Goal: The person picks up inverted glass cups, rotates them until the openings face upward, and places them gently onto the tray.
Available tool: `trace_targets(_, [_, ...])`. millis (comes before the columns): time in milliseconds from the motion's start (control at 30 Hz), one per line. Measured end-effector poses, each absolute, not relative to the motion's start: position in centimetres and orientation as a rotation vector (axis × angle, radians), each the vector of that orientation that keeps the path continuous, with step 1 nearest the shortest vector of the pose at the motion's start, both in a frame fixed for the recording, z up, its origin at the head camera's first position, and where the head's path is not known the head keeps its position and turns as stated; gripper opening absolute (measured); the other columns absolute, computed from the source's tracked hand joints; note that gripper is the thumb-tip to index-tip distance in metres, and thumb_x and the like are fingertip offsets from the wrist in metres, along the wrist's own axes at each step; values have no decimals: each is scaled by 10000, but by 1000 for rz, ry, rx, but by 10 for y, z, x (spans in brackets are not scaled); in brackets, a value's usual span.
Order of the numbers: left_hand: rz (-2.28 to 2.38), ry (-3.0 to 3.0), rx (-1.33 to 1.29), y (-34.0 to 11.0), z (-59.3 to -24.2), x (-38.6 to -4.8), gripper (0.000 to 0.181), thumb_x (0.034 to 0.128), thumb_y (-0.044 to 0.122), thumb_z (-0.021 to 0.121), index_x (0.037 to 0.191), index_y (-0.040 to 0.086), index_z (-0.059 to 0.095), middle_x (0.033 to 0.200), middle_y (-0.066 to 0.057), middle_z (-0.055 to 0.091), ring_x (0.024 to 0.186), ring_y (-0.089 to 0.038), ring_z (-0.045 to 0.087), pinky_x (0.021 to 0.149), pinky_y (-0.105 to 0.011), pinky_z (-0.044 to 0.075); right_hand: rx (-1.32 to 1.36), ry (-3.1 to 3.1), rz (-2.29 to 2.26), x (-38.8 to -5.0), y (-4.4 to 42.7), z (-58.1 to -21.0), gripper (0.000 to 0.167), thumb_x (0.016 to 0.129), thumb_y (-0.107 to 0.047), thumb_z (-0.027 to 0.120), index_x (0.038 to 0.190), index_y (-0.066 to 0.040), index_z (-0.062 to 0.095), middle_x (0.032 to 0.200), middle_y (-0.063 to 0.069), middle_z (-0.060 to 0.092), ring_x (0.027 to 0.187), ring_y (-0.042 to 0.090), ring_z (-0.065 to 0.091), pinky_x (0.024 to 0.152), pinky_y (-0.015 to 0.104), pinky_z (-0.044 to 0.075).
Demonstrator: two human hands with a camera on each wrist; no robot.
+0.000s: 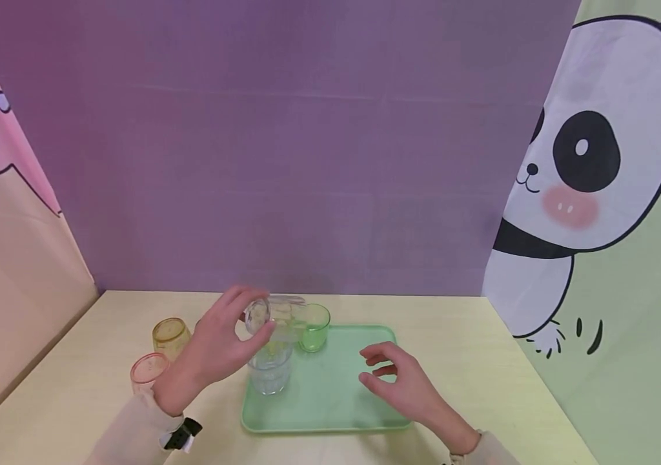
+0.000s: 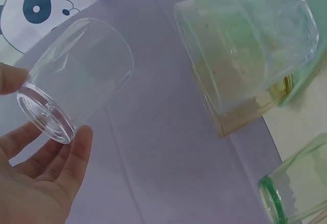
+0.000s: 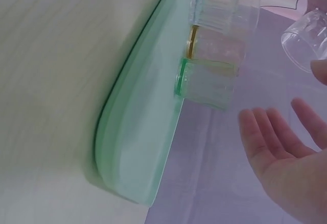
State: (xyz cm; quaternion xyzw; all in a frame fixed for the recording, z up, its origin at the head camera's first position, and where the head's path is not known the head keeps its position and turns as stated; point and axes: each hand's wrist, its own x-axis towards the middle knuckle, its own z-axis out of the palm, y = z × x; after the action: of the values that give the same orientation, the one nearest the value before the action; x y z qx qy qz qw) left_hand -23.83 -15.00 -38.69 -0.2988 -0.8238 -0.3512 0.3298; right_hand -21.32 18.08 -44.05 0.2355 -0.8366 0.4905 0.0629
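Note:
My left hand (image 1: 220,339) pinches a clear glass (image 1: 258,315) by its base, thumb on one side and fingertips on the other. The glass is tipped on its side in the air, its mouth pointing right. Below it, another clear glass (image 1: 270,374) stands on the left part of the green tray (image 1: 330,403). A green glass (image 1: 314,330) stands at the tray's back. An amber glass (image 3: 212,43) shows between these two in the right wrist view. Over the tray's right side hovers my right hand (image 1: 396,382), fingers loosely bent, holding nothing.
Left of the tray, a yellow glass (image 1: 170,334) and a pink-rimmed glass (image 1: 149,369) stand on the pale table (image 1: 69,381), partly behind my left hand and wrist. A purple curtain (image 1: 295,142) rises behind the table, with printed panels at both sides.

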Motion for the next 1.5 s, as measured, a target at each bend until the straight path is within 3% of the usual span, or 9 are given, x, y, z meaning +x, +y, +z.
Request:
trace_targets(333, [-1047,-2065,-809,-133,-400,-232,382,846,80,769,1211,44,663,1170,-35,645,997,-190,610,718,-279,548,679,-2505,1608,-216,181,-438,388,921,-175,753,1289,-156,632,1271,37,627,1086,178,644,906,371,563])
trace_targets(633, [-1173,-2080,-793,-119,-416,-226,373,862,87,765,1213,39,647,1179,-50,637,1007,-161,593,747,-288,569,713,-2461,1687,-217,179,-437,460,923,-161,749,1353,-134,586,1341,53,598,1164,186,616,936,352,551])
trace_targets(833, [-1226,-2104,-792,-114,-421,-225,377,873,104,765,1227,56,644,1191,-35,637,1028,-164,605,764,-318,580,731,-2430,1725,-218,178,-438,472,921,-121,744,1361,-100,573,1357,70,587,1186,162,602,966,405,538])
trace_targets(1000, [-1300,-2095,-763,-112,-425,-222,363,886,92,753,1233,70,648,1175,-4,637,1016,-173,600,764,-348,590,733,-2426,1763,-218,176,-438,495,922,-117,739,1381,-91,556,1390,79,568,1227,231,588,989,454,520])
trace_targets(1367, [-1475,-2086,-770,-101,-436,-219,329,925,81,720,1243,76,636,1129,-5,624,1010,-172,622,788,-325,594,784,-2368,1891,-218,172,-433,541,929,-94,722,1430,-94,517,1450,119,508,1284,336,552,981,395,533])
trace_targets(1500, [-1507,-2066,-773,-97,-440,-219,311,932,73,710,1235,61,640,1104,7,632,988,-166,622,778,-324,596,832,-2315,1931,-218,170,-432,543,930,-57,706,1433,-47,502,1445,184,495,1284,410,532,977,386,535])
